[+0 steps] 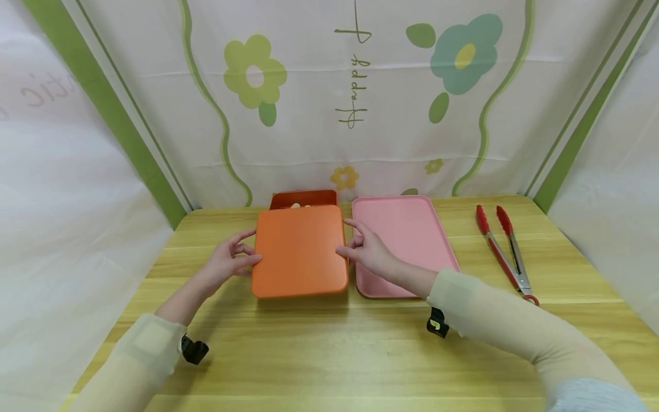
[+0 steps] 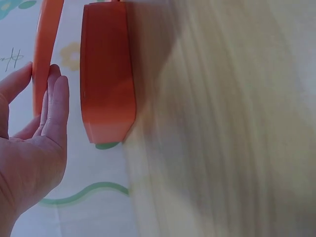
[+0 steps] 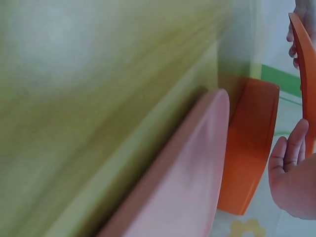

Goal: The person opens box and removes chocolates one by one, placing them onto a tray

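Both hands hold a flat orange lid [image 1: 301, 252] by its two side edges. My left hand [image 1: 229, 260] pinches the left edge, thumb on top and fingers beneath. On the opposite edge, my right hand [image 1: 373, 252] grips it the same way. An orange box [image 2: 106, 74] stands on the table under the lid, with a gap between them in both wrist views. From above, only the back strip of the box shows behind the lid, with some small pale pieces [image 1: 296, 205] inside; the lid hides the rest.
A pink tray [image 1: 399, 229] lies just right of the box, partly under my right forearm. Further right are red-tipped metal tongs [image 1: 507, 252], spread apart. A printed curtain [image 1: 314, 143] hangs behind the wooden table [image 1: 319, 355].
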The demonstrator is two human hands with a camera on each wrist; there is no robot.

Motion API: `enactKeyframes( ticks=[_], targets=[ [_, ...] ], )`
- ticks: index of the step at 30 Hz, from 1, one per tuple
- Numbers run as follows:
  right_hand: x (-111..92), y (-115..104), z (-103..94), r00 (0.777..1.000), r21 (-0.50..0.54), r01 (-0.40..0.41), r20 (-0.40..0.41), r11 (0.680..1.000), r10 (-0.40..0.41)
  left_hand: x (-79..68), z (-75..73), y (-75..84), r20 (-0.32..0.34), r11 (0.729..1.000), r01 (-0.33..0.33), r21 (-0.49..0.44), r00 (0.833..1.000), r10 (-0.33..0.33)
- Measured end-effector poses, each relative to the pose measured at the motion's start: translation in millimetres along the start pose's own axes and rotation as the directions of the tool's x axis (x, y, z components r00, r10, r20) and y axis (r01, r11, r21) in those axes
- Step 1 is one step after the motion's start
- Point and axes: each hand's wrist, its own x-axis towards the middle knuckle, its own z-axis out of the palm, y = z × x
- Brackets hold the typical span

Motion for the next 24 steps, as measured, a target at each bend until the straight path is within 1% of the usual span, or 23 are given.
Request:
enactKeyframes(
  ticks=[5, 9, 12, 14, 16, 20, 24],
  targets=[
    [-9.1, 0.6, 5.2, 1.0, 0.016, -0.023, 0.003, 1.0, 0.023, -5.7, 1.6, -5.1, 0.017, 1.0, 0.003, 0.004, 1.0, -0.003],
    [-16.3, 0.4, 10.7, 0.997, 0.027, -0.079, 0.009, 0.997, 0.079, -10.4, 2.2, -7.7, 0.037, 1.0, 0.002, 0.013, 0.999, -0.002],
    [-21.1, 1.3, 15.4, 0.992, 0.071, -0.129, 0.019, 0.989, 0.128, -14.3, 2.3, -8.0, 0.042, 0.999, 0.01, 0.033, 0.999, -0.011],
    [-24.1, 2.3, 17.9, 0.989, 0.099, -0.147, 0.03, 0.984, 0.145, -17.2, 2.1, -8.3, 0.048, 0.999, 0.01, 0.052, 0.999, -0.013],
    [-27.3, 3.0, 19.9, 0.988, 0.109, -0.153, 0.04, 0.982, 0.15, -20.7, 1.8, -9.0, 0.049, 0.997, 0.015, 0.074, 0.999, -0.019],
    [-34.2, 5.7, 22.2, 0.99, 0.072, -0.135, 0.055, 0.988, 0.131, -26.9, 0.5, -12.9, 0.073, 0.995, 0.02, 0.1, 0.997, -0.027],
    [-42.5, 10.2, 24.5, 0.988, 0.062, -0.132, 0.084, 0.989, 0.127, -31.7, 0.6, -18.4, 0.106, 0.994, 0.021, 0.108, 0.994, -0.033]
  ],
)
